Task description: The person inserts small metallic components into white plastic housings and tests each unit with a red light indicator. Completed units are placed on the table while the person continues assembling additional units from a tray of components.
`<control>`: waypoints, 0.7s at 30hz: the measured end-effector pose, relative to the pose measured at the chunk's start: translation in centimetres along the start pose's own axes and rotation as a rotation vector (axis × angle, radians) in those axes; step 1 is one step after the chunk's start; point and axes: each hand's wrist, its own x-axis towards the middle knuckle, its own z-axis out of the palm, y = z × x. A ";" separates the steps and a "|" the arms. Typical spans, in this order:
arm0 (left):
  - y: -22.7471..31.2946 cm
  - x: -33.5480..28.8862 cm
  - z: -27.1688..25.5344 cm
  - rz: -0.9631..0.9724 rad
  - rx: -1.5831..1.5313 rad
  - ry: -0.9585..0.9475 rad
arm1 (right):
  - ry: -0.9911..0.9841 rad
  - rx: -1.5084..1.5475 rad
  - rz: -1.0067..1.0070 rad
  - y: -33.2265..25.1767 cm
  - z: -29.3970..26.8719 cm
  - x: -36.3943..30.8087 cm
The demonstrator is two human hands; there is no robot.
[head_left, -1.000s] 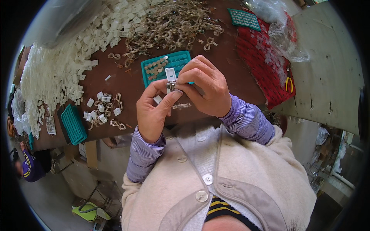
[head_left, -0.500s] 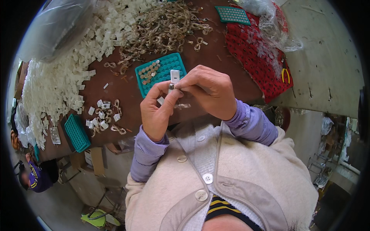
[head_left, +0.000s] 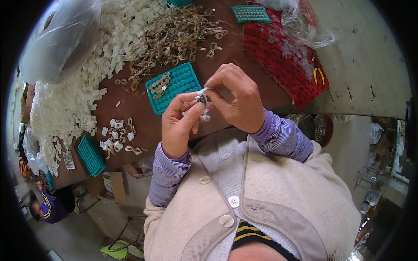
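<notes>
Between the thumb and fingers of my left hand (head_left: 179, 124) is a small white plastic casing (head_left: 201, 99), open-faced, with dark and metallic parts showing inside. My right hand (head_left: 237, 99) is closed in a pinch at the casing's top end, its fingertips on a small white piece (head_left: 205, 90). A clear, loosely coiled bit (head_left: 205, 116) hangs just below the casing. Behind my hands lies a teal tray (head_left: 185, 80) with round pockets. Several round metallic discs (head_left: 159, 85) are gathered toward its left side.
White plastic casings (head_left: 65, 104) form a big heap at left, beside coiled cable bundles (head_left: 174, 37). Finished-looking white pieces with cords (head_left: 116, 135) lie near another teal tray (head_left: 91, 156). Yellow-handled pliers (head_left: 319, 76) rest on red cloth (head_left: 278, 56). Someone in purple (head_left: 53, 208) sits far left.
The white piece that stood upright above the casing is now tipped down at its top end. My right hand has tilted and shifted slightly; the casing has turned its open face up.
</notes>
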 end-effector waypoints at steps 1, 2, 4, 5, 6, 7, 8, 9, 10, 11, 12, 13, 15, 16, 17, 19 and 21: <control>-0.2 0.1 0.4 0.011 -0.005 0.028 | 0.003 0.015 -0.025 0.1 -0.3 -0.2; -0.3 0.4 0.8 0.023 -0.012 0.054 | 0.030 0.034 -0.051 0.2 -0.6 -0.3; -0.6 0.9 1.5 0.027 -0.101 0.076 | 0.020 0.071 -0.102 0.4 -1.1 -0.7; -0.8 1.3 2.1 0.013 -0.147 0.084 | 0.026 0.089 -0.125 0.5 -1.4 -0.8; -1.0 1.7 2.6 -0.017 -0.170 0.065 | 0.036 0.063 -0.140 0.8 -1.8 -0.9; -1.3 2.2 3.3 -0.042 -0.181 0.021 | 0.040 -0.006 -0.134 1.1 -2.5 -1.1; -1.5 2.6 3.8 -0.076 -0.187 -0.008 | 0.027 -0.056 -0.137 1.4 -3.0 -1.3; -1.7 3.0 4.2 -0.110 -0.190 -0.030 | 0.033 -0.099 -0.160 1.6 -3.4 -1.4; -1.6 3.5 4.3 -0.166 -0.211 -0.095 | 0.049 -0.149 -0.155 1.7 -3.6 -1.6; -1.6 4.0 4.4 -0.205 -0.241 -0.137 | 0.041 -0.167 -0.138 1.9 -3.8 -1.7; -1.6 4.6 4.4 -0.246 -0.274 -0.174 | 0.043 -0.189 -0.121 2.0 -4.1 -1.8; -1.5 5.2 4.4 -0.275 -0.311 -0.213 | 0.046 -0.205 -0.108 2.2 -4.3 -1.7; -1.3 6.2 4.1 -0.279 -0.343 -0.153 | -0.041 -0.180 -0.125 3.8 -5.6 -0.9; -1.2 6.6 3.9 -0.274 -0.358 -0.122 | -0.117 -0.179 -0.108 4.9 -6.5 -0.3; -1.1 6.8 3.8 -0.246 -0.357 -0.117 | -0.074 -0.278 -0.016 6.3 -7.5 0.2; -0.8 6.8 3.5 -0.183 -0.353 -0.102 | 0.029 -0.321 0.144 11.2 -10.3 2.6; -0.7 6.6 3.6 -0.191 -0.320 -0.108 | 0.021 -0.651 0.193 16.3 -12.2 4.6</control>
